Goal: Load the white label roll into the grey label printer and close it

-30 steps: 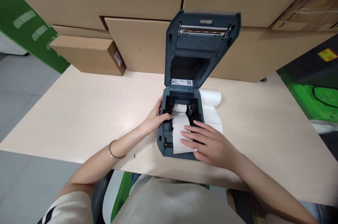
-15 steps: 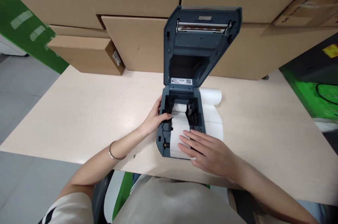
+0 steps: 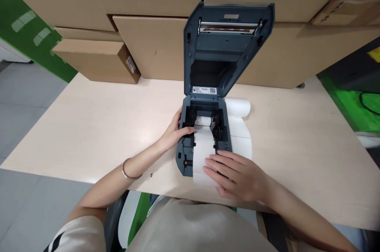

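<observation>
A dark blue-grey label printer (image 3: 187, 153) stands on the table with its lid (image 3: 218, 52) raised. Inside, a small roll of white label paper (image 3: 203, 121) sits between black holders. Its paper strip (image 3: 203, 145) runs toward me and hangs past the printer's front edge. My left hand (image 3: 175, 130) grips the printer's left wall, thumb over the inside near the strip's edge and fingers outside, mostly hidden. My right hand (image 3: 234, 173) lies over the front right of the printer, its fingers stretched out and their tips on the strip. Its thumb shows below, near the strip's end.
Behind the printer's right side lies a loose white paper roll (image 3: 239, 107), partly unrolled toward me. Large cardboard boxes (image 3: 151, 46) line the table's back edge. A smaller box (image 3: 95, 62) stands at back left. The table's front edge (image 3: 175, 193) runs close to my body.
The paper strip has shifted slightly right and now reaches farther over the printer's front edge. My right hand has moved a little right and toward me. My left hand stays on the printer wall.
</observation>
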`<control>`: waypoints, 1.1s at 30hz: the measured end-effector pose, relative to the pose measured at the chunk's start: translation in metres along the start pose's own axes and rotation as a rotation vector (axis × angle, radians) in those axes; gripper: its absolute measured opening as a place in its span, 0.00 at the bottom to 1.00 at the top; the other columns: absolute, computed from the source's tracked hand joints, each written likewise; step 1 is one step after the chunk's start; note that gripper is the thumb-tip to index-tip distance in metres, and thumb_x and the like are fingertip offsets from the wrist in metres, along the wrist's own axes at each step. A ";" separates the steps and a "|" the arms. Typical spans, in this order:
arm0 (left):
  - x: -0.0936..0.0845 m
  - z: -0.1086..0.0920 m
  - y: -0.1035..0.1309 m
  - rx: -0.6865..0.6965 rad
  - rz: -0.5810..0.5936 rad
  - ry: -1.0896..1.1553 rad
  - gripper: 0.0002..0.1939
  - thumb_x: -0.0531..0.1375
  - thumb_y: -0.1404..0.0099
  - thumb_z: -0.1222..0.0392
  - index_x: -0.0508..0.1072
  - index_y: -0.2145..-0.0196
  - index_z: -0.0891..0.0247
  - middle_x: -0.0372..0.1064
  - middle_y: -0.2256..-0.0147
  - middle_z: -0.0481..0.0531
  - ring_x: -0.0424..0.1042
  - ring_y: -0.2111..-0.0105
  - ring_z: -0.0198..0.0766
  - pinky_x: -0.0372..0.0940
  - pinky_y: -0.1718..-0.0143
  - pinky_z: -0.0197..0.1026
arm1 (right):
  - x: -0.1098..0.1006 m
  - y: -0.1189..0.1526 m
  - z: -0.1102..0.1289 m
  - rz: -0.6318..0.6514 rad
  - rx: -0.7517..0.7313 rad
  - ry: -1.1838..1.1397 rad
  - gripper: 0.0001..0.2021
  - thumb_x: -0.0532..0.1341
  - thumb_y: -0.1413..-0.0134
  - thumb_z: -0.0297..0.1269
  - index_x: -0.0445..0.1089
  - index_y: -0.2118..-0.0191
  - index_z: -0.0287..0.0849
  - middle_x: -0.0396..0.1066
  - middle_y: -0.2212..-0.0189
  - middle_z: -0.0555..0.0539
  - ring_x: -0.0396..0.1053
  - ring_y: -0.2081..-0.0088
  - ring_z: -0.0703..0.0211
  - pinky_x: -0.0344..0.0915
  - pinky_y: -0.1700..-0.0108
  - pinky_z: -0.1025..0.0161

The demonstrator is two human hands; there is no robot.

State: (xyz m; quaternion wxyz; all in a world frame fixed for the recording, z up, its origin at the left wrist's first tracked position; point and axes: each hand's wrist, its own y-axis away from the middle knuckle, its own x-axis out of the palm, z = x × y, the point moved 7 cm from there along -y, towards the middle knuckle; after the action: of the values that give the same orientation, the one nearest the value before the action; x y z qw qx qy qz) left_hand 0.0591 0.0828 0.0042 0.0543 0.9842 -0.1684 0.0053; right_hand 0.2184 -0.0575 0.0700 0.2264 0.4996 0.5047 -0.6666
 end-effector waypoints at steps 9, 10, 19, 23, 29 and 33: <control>-0.004 0.013 0.002 0.090 0.005 -0.063 0.38 0.61 0.33 0.49 0.55 0.30 0.56 0.50 0.27 0.55 0.50 0.28 0.56 0.47 0.25 0.58 | -0.010 0.000 0.010 -0.150 -0.068 -0.014 0.15 0.55 0.36 0.36 0.76 0.52 0.37 0.78 0.55 0.45 0.71 0.51 0.57 0.68 0.45 0.58; -0.007 0.012 0.005 0.140 -0.010 -0.106 0.36 0.58 0.30 0.47 0.54 0.29 0.55 0.48 0.27 0.54 0.48 0.27 0.54 0.45 0.25 0.58 | -0.010 0.000 0.011 -0.155 -0.064 -0.008 0.15 0.55 0.36 0.36 0.76 0.53 0.37 0.77 0.55 0.45 0.70 0.52 0.57 0.67 0.45 0.58; 0.016 -0.046 0.086 1.275 0.031 -0.616 0.29 0.52 0.30 0.36 0.73 0.47 0.62 0.73 0.50 0.58 0.68 0.40 0.51 0.62 0.34 0.57 | -0.010 0.007 0.014 -0.249 -0.098 0.042 0.13 0.57 0.34 0.33 0.80 0.56 0.38 0.69 0.67 0.48 0.64 0.64 0.62 0.67 0.52 0.61; 0.042 -0.035 0.121 1.650 0.159 -0.778 0.21 0.58 0.34 0.36 0.73 0.70 0.56 0.71 0.68 0.49 0.72 0.58 0.43 0.70 0.43 0.51 | -0.013 0.009 0.011 -0.314 -0.101 0.026 0.15 0.54 0.32 0.30 0.80 0.58 0.37 0.71 0.67 0.48 0.67 0.65 0.63 0.67 0.54 0.61; 0.050 -0.038 0.122 1.714 0.193 -0.896 0.07 0.62 0.37 0.64 0.74 0.72 0.55 0.70 0.70 0.46 0.69 0.63 0.36 0.72 0.49 0.43 | -0.013 0.010 0.012 -0.320 -0.056 0.036 0.12 0.58 0.35 0.35 0.80 0.60 0.41 0.73 0.69 0.50 0.67 0.65 0.63 0.69 0.56 0.62; 0.051 -0.044 0.121 1.760 0.205 -0.874 0.08 0.61 0.38 0.65 0.75 0.73 0.55 0.69 0.70 0.47 0.69 0.64 0.36 0.72 0.54 0.41 | -0.016 0.010 0.004 -0.353 0.015 -0.010 0.15 0.52 0.34 0.33 0.78 0.60 0.40 0.74 0.70 0.51 0.69 0.66 0.64 0.69 0.56 0.62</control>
State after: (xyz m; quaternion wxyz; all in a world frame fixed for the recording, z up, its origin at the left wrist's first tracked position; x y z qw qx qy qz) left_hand 0.0672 -0.0428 0.0622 -0.7648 0.5694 -0.1940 -0.2307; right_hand 0.2312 -0.0681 0.0800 0.1046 0.4015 0.5786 -0.7022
